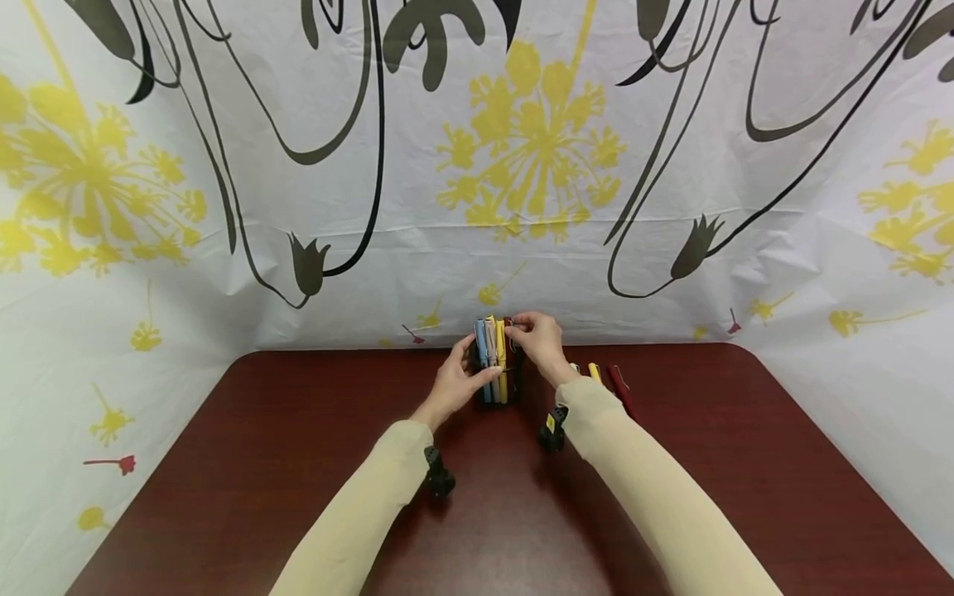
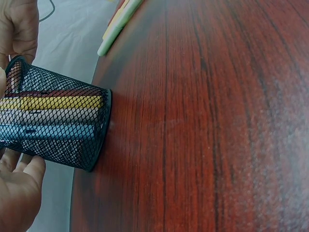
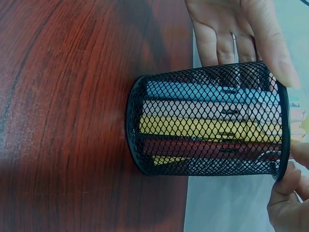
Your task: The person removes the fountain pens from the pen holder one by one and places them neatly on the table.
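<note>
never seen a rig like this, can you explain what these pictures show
No machine here: a person's bare hands do the work, each being a grip. The wide picture comes from a camera on the head; the other two come from wrist cameras, so the table looks sideways there. The left grip holds a black mesh cup. In it are a blue pen, a pale pen, a yellow pen and a dark red pen. The right grip has its fingers at the cup's rim by the dark red pen; whether they pinch it is unclear. Three loose pens lie on the table, to the cup's right.
</note>
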`<state>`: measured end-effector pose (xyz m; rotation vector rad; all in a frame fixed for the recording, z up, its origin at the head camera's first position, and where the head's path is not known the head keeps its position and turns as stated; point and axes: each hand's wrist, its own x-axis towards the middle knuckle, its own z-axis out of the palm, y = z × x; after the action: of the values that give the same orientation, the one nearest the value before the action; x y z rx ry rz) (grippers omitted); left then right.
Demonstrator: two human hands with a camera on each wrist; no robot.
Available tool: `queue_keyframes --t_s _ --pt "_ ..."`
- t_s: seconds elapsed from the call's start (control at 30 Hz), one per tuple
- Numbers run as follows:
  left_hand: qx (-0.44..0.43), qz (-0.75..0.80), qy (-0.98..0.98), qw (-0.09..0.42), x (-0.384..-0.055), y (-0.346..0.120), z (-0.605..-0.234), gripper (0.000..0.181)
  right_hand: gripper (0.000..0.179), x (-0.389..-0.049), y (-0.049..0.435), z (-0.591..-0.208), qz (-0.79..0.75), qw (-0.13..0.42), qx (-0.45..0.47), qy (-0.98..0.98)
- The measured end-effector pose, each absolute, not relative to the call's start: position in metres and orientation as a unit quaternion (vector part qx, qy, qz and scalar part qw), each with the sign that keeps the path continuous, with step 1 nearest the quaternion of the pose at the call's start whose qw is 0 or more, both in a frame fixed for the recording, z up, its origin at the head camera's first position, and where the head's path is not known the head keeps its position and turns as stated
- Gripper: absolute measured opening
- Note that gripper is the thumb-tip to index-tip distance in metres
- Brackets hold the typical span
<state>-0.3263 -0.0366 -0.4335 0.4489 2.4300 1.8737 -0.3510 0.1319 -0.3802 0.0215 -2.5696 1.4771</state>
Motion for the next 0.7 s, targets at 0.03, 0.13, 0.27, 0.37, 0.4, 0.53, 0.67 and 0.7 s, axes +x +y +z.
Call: queue_keyframes --t_s 0.03,0.13,0.27,0.37,0.4,0.53,0.67,0.7 --pt "0.147 0.603 0.784 0.018 -0.326 -0.037 -0.433 0.084 0.031 -0.351 0.132 -0.38 0.494 0.089 0.006 -0.865" --pt "0.154 0.597 0.787 0.007 -0.324 -0.037 -0.432 0.085 0.029 -0.352 0.13 -0.379 0.486 0.092 0.004 -0.869" --pt "0.146 0.598 0.788 0.012 -0.324 -0.037 -0.43 0.084 0.026 -0.351 0.129 -0.378 0.477 0.096 0.001 -0.874" --pt "0.136 0.604 0.785 0.023 -0.326 -0.037 -0.43 0.083 0.024 -0.35 0.128 -0.377 0.478 0.098 -0.001 -0.873" --pt "0.135 0.605 0.784 0.024 -0.326 -0.037 -0.43 0.083 0.024 -0.35 0.128 -0.377 0.479 0.098 -0.002 -0.872" --pt "0.137 0.602 0.787 0.025 -0.314 -0.036 -0.415 0.078 0.022 -0.349 0.129 -0.378 0.492 0.099 -0.002 -0.865" --pt "0.135 0.598 0.79 0.024 -0.316 -0.036 -0.418 0.078 0.022 -0.346 0.132 -0.379 0.514 0.089 -0.006 -0.853" --pt "0.134 0.599 0.789 0.025 -0.319 -0.036 -0.423 0.079 0.022 -0.345 0.133 -0.379 0.518 0.087 -0.007 -0.851"
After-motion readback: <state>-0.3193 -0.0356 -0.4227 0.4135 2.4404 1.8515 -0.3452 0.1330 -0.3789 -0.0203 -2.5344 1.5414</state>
